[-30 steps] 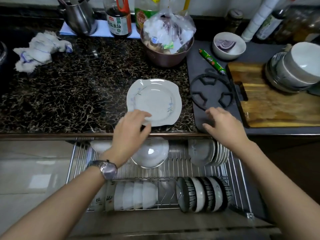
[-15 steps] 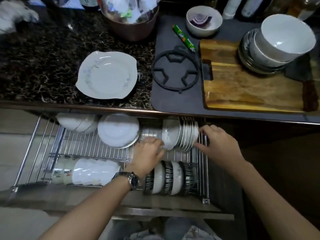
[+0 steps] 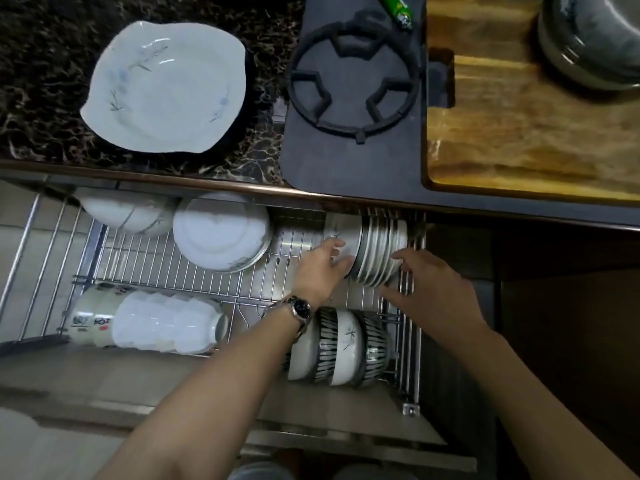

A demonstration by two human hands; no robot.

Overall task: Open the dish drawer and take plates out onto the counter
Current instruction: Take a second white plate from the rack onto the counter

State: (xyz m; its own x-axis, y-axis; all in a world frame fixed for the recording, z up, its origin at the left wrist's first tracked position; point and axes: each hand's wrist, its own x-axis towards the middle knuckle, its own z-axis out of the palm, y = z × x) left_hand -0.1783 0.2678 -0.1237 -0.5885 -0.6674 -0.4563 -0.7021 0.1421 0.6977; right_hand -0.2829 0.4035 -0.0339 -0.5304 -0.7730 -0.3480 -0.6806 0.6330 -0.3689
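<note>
Hands (image 3: 374, 271) flanking upright plate stack (image 3: 379, 252) in open drawer (image 3: 156, 268), fingers spread, grip unclear

Plate (image 3: 166, 86) on counter (image 3: 45, 140) left of trivet (image 3: 353, 72); plate stack (image 3: 379, 252) in drawer (image 3: 166, 268) below.

Both forearms are extended forward and down toward the row of upright plates (image 3: 379, 252). The left hand (image 3: 320, 263) is laid against the row's left end, fingers curled onto the outermost plate, a watch worn at the wrist. The right hand (image 3: 429, 282) is held at the row's right end, fingers spread, thumb low.
</note>
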